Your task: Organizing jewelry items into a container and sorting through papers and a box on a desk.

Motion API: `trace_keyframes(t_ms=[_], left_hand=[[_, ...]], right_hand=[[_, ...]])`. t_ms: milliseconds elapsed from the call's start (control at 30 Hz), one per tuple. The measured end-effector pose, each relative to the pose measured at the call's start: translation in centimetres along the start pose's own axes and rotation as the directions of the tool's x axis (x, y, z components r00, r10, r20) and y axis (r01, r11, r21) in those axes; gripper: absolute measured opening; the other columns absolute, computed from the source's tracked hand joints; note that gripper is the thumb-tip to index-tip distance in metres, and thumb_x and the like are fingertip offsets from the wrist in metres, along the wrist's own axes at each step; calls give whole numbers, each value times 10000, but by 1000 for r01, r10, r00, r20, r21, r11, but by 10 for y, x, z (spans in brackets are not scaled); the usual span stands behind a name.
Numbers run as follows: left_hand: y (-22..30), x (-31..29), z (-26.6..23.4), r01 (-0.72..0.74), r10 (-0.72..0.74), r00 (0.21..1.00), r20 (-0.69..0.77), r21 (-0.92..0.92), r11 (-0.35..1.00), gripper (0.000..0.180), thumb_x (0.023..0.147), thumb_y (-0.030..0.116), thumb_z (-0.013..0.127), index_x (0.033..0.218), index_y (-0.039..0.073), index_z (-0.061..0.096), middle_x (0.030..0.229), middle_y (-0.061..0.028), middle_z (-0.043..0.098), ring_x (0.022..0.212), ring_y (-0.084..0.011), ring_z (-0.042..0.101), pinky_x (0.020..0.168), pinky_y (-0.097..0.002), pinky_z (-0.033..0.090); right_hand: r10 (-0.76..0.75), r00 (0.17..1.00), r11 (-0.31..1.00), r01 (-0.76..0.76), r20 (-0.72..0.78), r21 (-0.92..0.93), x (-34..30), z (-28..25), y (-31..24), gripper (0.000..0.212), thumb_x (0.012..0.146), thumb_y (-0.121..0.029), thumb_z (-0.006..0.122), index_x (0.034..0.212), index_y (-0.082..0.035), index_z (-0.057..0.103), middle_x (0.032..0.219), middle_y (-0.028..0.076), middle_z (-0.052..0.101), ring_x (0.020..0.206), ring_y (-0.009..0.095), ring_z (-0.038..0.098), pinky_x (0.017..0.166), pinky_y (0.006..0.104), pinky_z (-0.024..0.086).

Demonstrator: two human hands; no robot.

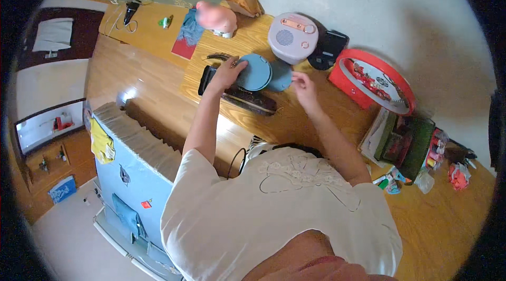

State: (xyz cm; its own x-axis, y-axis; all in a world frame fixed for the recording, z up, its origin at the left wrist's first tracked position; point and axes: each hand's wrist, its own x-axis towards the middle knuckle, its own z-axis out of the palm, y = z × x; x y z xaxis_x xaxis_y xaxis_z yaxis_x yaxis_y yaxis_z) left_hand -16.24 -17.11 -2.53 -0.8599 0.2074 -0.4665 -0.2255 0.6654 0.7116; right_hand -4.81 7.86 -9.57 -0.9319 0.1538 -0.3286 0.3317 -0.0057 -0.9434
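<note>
A round blue case is held above the wooden table, with a flatter round blue piece showing at its right side. My left hand is closed on the left edge of the case, thumb across its top. At the right rim of the flatter piece, the bent fingers of my right hand are drawn together in a pinch. Whether the two blue parts are joined cannot be made out. Beneath my left hand and the case lie a long dark case and a black box-shaped item, both partly hidden.
Beyond the blue case stands a pink device with a round grille, beside a black object. A red-rimmed round mirror stands to the right, near a dark green box. A pink figurine sits at the back.
</note>
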Motion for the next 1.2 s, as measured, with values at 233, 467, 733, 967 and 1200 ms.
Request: trace_keyframes(t_ms=[233, 467, 733, 967, 1200], left_hand=[[19, 8, 5, 280, -235, 915, 328, -95, 955, 689, 830, 548, 500, 1298, 51, 411, 1145, -133, 552, 995, -196, 519, 791, -298, 430], [57, -14, 0, 393, -345, 805, 483, 0, 919, 706, 803, 644, 449, 1237, 88, 467, 1024, -68, 552, 797, -138, 470, 584, -294, 368], [59, -15, 25, 413, -350, 837, 422, -67, 908, 489, 810, 632, 451, 727, 155, 516, 545, 56, 332, 396, -63, 211, 382, -213, 131], [53, -7, 18, 475, -359, 825, 437, -190, 859, 502, 814, 630, 455, 672, 149, 478, 504, 64, 312, 374, -56, 216, 365, -221, 132], [39, -4, 19, 476, -323, 859, 397, -385, 791, 515, 832, 641, 405, 720, 146, 489, 464, 64, 301, 336, -62, 232, 331, -225, 155]], right_hand=[[-60, 997, 990, 53, -44, -131, 16, -7, 8, 355, 812, -74, 579, 1164, -59, 546, 941, 95, 638, 761, 151, 600, 665, 293, 482], [-31, 998, 946, 14, -47, -323, -2, -8, 12, 271, 799, -101, 593, 1063, -37, 590, 856, 140, 638, 734, 172, 609, 669, 298, 480], [10, 1000, 980, -13, -17, -200, -6, 3, 55, 98, 807, -90, 600, 820, -1, 561, 815, 79, 637, 727, 132, 581, 645, 286, 464], [312, 947, 902, -322, 82, 286, 4, 27, 38, 57, 805, -78, 607, 836, -47, 572, 823, 25, 606, 666, 106, 517, 609, 266, 431], [385, 908, 781, -416, 165, 467, 6, 33, 3, 164, 801, -76, 587, 961, -57, 561, 980, 39, 561, 862, 114, 533, 759, 244, 450]])
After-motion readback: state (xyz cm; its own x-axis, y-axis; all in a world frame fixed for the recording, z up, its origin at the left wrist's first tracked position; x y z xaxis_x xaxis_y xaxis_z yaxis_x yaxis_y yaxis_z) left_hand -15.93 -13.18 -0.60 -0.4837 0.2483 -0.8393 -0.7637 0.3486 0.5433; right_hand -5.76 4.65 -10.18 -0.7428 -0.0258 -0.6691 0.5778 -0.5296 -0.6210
